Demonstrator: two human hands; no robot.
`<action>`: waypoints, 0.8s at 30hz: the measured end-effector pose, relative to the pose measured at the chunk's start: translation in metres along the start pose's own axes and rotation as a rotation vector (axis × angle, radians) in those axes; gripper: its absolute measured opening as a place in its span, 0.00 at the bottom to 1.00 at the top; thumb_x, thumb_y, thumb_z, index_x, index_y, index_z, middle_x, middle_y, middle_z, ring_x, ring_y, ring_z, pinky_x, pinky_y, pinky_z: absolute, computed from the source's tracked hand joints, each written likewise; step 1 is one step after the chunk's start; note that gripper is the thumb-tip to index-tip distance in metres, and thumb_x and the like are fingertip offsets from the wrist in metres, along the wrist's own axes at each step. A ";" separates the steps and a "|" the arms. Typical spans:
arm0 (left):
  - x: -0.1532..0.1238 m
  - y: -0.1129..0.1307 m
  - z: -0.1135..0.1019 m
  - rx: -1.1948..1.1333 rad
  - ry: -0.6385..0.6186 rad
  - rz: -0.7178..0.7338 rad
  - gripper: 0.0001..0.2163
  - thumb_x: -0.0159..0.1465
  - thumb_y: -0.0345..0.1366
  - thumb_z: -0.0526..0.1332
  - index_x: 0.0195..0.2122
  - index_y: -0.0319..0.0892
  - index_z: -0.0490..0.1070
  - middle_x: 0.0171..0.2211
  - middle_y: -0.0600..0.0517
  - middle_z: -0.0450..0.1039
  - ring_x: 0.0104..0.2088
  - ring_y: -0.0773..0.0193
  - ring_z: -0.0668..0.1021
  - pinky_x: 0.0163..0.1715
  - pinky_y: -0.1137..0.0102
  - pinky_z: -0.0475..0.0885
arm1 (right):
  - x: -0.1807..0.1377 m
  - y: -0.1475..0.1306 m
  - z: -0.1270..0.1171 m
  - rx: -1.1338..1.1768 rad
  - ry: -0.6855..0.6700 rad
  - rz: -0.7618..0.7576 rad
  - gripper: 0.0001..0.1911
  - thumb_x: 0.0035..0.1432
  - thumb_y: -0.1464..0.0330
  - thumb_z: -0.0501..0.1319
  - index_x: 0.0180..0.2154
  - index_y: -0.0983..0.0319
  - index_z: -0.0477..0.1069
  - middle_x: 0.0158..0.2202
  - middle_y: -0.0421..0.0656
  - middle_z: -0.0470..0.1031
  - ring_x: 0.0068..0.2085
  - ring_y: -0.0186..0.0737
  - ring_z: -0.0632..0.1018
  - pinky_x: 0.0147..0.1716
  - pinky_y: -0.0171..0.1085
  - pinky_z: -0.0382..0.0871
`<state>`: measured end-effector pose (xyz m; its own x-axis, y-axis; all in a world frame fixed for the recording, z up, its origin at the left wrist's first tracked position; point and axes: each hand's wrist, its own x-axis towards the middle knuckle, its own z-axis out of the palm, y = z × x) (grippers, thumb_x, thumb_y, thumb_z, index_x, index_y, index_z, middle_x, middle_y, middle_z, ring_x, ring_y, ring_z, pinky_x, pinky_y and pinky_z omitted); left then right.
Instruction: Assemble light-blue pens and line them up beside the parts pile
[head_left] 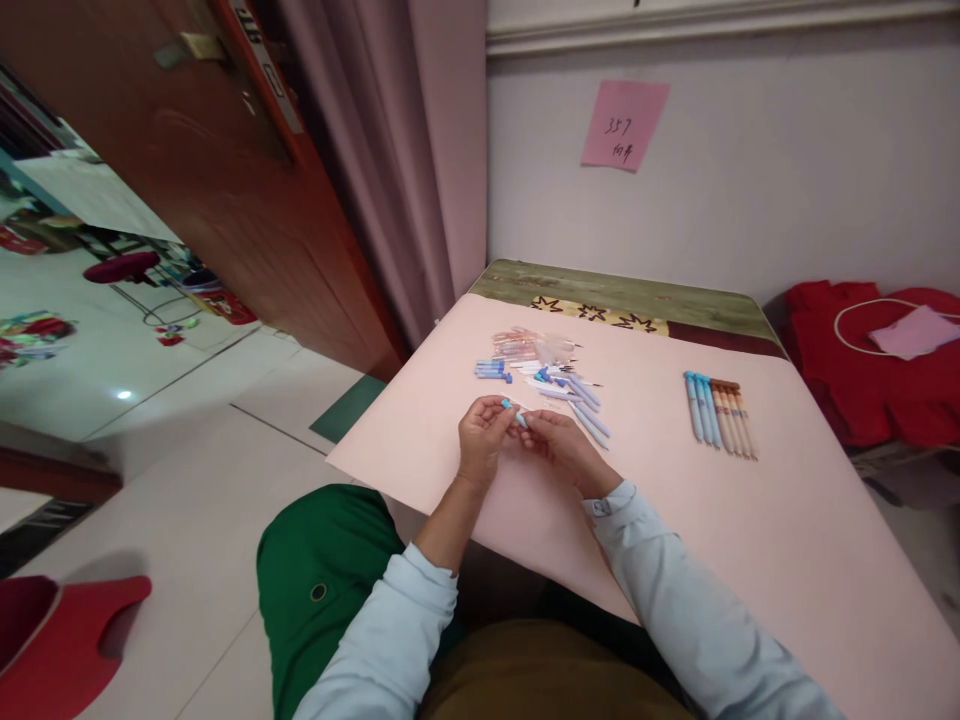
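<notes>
My left hand (481, 438) pinches a small bright-blue pen top (507, 404) between thumb and fingertips. Close beside it, my right hand (568, 446) is closed on a light-blue pen piece (521, 420); fingers hide most of it. The two pieces nearly meet, and I cannot tell if they are joined. Just beyond my hands lie loose pen parts: lavender barrels (591, 424), blue-topped pieces (491, 369), clear pinkish tubes (517, 345) and thin refills. Over to the right, several whole pens lie in a row, some blue (703, 408), some brown and beige (735, 415).
Pink paper covers the table (765, 560), whose patterned far edge (637, 290) touches the wall. A pink note (626, 125) hangs above. Red cloth (840, 390) lies to the right. A wooden door (247, 200) and curtain (405, 150) stand left, with a red stool (82, 640) below.
</notes>
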<state>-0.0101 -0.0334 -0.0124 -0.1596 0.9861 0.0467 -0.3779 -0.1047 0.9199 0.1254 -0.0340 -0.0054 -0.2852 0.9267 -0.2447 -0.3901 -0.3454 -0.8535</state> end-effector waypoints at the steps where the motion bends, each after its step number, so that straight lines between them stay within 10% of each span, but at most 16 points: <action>1: 0.000 -0.001 -0.001 -0.001 -0.002 0.003 0.16 0.52 0.38 0.71 0.39 0.40 0.71 0.30 0.52 0.77 0.23 0.69 0.75 0.28 0.71 0.71 | 0.000 -0.001 0.000 -0.010 0.039 -0.012 0.20 0.46 0.56 0.71 0.31 0.64 0.72 0.27 0.39 0.73 0.27 0.30 0.71 0.29 0.31 0.67; 11: -0.002 -0.013 0.001 0.307 -0.195 -0.001 0.11 0.54 0.39 0.69 0.36 0.39 0.76 0.27 0.52 0.75 0.25 0.69 0.74 0.27 0.73 0.70 | 0.000 -0.013 -0.001 -0.236 0.293 -0.359 0.20 0.48 0.52 0.69 0.28 0.61 0.69 0.18 0.34 0.65 0.20 0.30 0.64 0.21 0.32 0.57; 24: 0.002 -0.010 -0.001 0.133 -0.068 0.001 0.15 0.62 0.46 0.61 0.41 0.40 0.65 0.38 0.45 0.77 0.25 0.69 0.77 0.23 0.73 0.72 | 0.013 -0.002 -0.020 -0.209 0.226 -0.156 0.18 0.46 0.56 0.67 0.33 0.63 0.71 0.25 0.39 0.72 0.23 0.29 0.68 0.22 0.31 0.62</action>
<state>-0.0070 -0.0304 -0.0219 -0.0960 0.9929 0.0700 -0.2526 -0.0924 0.9632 0.1396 -0.0180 -0.0163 -0.0263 0.9834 -0.1797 -0.2193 -0.1810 -0.9587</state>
